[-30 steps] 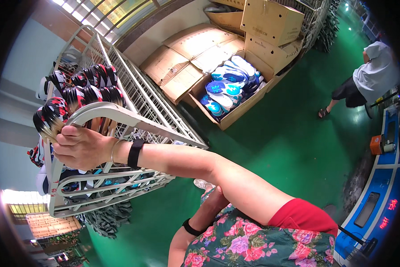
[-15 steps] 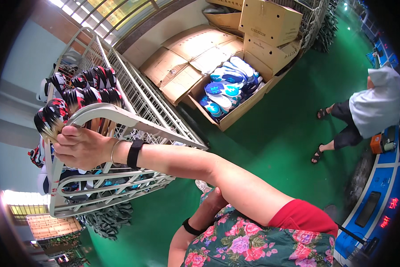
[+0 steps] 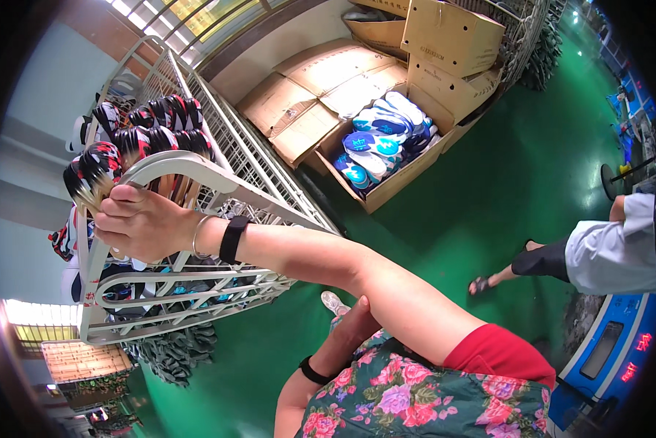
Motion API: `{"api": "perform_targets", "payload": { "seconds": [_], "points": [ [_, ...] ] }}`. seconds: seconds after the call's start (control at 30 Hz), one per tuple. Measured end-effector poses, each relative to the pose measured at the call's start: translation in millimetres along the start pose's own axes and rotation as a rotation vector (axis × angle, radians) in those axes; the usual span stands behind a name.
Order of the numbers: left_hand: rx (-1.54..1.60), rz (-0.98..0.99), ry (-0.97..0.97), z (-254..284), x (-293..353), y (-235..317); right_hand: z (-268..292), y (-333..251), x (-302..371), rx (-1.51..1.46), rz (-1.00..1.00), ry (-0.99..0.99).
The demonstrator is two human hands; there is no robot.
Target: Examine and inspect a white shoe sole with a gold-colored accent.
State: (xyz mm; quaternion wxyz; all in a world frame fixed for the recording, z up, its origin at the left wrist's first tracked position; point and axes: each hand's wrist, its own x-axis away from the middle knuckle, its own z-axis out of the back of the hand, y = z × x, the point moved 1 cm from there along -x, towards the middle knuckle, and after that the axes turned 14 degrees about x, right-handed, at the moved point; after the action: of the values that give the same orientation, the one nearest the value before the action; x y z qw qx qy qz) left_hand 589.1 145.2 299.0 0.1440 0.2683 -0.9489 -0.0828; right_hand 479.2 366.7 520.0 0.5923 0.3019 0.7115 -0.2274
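My right hand [image 3: 147, 225] is closed around the end of a pale metal rail [image 3: 196, 166] on a wire cart at the left. Its arm reaches across from the right, with a dark band and a thin bangle at the wrist. Right beside its fingers, bundles of black, white and red goods [image 3: 94, 169] are packed in the cart. My left hand [image 3: 353, 326] is tucked against the underside of my right arm near the elbow; most of its fingers are hidden there.
Beyond the cart, an open carton [image 3: 408, 179] holds blue and white pieces, beside flattened cardboard [image 3: 328, 67]. Grey bunches [image 3: 174, 355] hang low behind the cart. At the right, a person in a white top [image 3: 609, 244] is near a blue machine [image 3: 598, 343]. The floor [image 3: 416, 244] is green.
The person at the right has moved nearer and taken a step. My view has shifted slightly. My right hand keeps its hold on the rail, and my left stays by the elbow.
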Motion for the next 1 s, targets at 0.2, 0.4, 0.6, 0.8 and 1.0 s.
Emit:
{"api": "perform_targets", "payload": {
  "seconds": [0.2, 0.4, 0.6, 0.8, 1.0],
  "points": [
    [-0.021, 0.002, -0.051, -19, -1, 3, 10, -3, -3, 0.015, 0.004, -0.104],
    [-0.129, 0.019, 0.101, -33, 11, 17, 17, -3, -1, 0.051, 0.024, -0.130],
    [-0.185, -0.008, 0.007, -83, 29, 34, 9, 7, 8, 0.133, 0.181, -0.119],
    [-0.281, -0.077, 0.093, -128, 18, 45, 15, 15, 10, 0.229, 0.228, -0.125],
    [-0.171, -0.029, 0.350, -159, -5, 36, 20, 18, 9, 0.220, 0.259, -0.047]
  ]
}}
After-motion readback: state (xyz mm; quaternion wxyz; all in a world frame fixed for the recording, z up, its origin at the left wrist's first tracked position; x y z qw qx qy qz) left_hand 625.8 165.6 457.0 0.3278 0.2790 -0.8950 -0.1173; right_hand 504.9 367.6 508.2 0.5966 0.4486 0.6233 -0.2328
